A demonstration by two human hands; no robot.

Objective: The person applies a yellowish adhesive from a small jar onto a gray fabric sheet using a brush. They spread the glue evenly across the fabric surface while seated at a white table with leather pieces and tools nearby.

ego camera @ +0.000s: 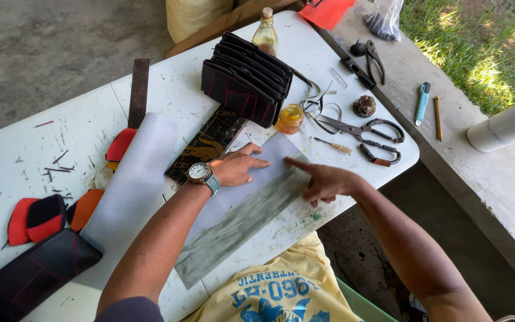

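Pressing the grey sheet (239, 209) flat on the white table (31, 143), we kept our left hand (233, 169) open while our right hand (323, 180) pointed one finger along it, other fingers curled.

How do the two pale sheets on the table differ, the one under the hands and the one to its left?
The sheet under the hands is smeared dark grey-green along its near half; the left sheet is plain pale all over. The smeared sheet is pinned by the left hand and touched by the right hand's forefinger; nothing touches the left sheet. Both are long, lie flat and run diagonally across the white table.
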